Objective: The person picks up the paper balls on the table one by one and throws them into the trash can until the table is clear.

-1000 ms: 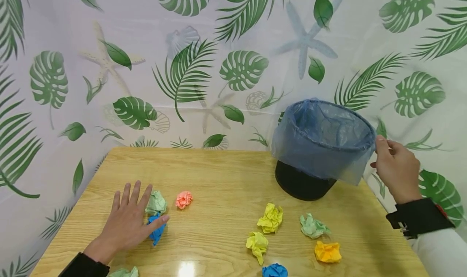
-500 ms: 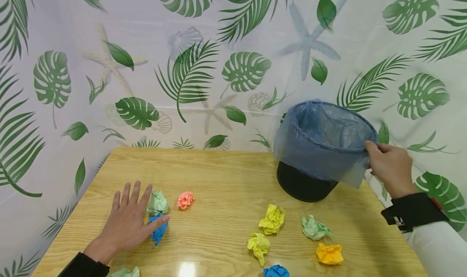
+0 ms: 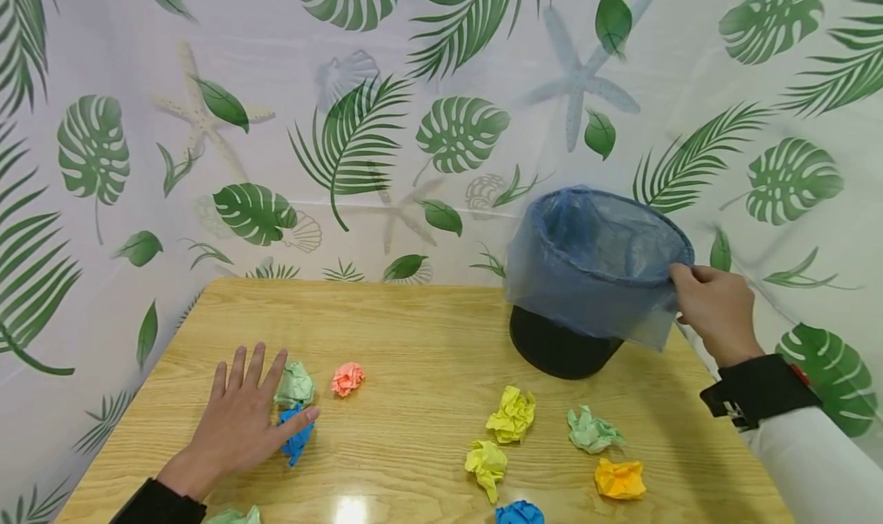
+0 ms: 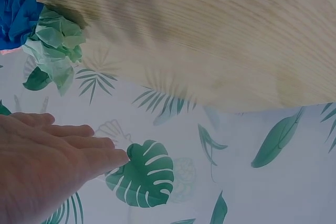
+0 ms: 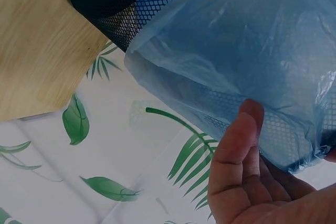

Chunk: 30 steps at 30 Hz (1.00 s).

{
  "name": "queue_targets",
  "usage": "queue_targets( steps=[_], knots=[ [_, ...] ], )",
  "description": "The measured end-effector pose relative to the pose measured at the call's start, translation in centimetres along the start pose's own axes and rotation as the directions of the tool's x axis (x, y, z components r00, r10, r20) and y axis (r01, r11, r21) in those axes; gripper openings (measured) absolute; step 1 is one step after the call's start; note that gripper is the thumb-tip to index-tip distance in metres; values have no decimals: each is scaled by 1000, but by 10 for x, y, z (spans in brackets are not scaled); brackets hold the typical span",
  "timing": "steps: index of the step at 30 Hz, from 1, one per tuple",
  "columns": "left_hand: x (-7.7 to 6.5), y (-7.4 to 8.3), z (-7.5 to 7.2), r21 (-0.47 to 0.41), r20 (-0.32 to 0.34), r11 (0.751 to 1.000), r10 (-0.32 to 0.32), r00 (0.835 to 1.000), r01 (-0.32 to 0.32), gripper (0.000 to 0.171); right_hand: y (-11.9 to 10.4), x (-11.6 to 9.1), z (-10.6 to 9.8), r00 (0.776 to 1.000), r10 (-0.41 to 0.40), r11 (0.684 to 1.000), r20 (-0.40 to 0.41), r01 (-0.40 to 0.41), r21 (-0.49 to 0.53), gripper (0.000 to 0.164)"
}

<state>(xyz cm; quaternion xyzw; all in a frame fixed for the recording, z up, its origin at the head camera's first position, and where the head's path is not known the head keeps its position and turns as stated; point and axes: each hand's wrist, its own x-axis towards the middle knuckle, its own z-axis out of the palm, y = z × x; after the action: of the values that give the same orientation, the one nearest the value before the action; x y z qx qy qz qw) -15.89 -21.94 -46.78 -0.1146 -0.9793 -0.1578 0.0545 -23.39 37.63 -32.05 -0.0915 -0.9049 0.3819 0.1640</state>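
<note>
At the back right of the table stands a black mesh trash bin (image 3: 562, 344), lined with a blue translucent plastic bag (image 3: 586, 302) folded over its rim. My right hand (image 3: 720, 309) grips the bin's right rim through the bag, thumb on the near side. In the right wrist view, curled fingers (image 5: 241, 145) press against the bag's outside. My left hand (image 3: 237, 424) is spread palm down at the left, fingers straight. Beside its thumb and index finger are a blue crumpled paper (image 3: 297, 434) and a pale green crumpled paper (image 3: 295, 386), both partly hidden.
A pink paper ball (image 3: 348, 379) lies right of the left hand. Two yellow balls (image 3: 512, 414), a green one (image 3: 593, 430), an orange one (image 3: 619, 479) and a blue one (image 3: 520, 512) lie before the bin. A leaf-print cloth (image 3: 386, 126) hangs behind the table.
My right hand has shifted from the bin's far right edge onto its rim, and the bin has moved slightly left with it. The left hand and the paper balls stay in place.
</note>
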Motion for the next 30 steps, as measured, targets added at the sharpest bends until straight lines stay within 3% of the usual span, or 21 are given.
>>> queue_targets(
  steps=[11,23,30],
  knots=[
    [-1,2,3,-5,1,1000,4,1000,-4,104,-21,3,22,999,-35,999,1,35,10,51],
    [-2,4,3,-8,-2,1000,3,1000,-3,105,-46,-4,53,988,-149,988,48,148,34,52],
    [-1,4,6,-3,-5,1000,6,1000,-6,106,-60,-5,70,988,-144,988,61,140,65,53]
  ],
)
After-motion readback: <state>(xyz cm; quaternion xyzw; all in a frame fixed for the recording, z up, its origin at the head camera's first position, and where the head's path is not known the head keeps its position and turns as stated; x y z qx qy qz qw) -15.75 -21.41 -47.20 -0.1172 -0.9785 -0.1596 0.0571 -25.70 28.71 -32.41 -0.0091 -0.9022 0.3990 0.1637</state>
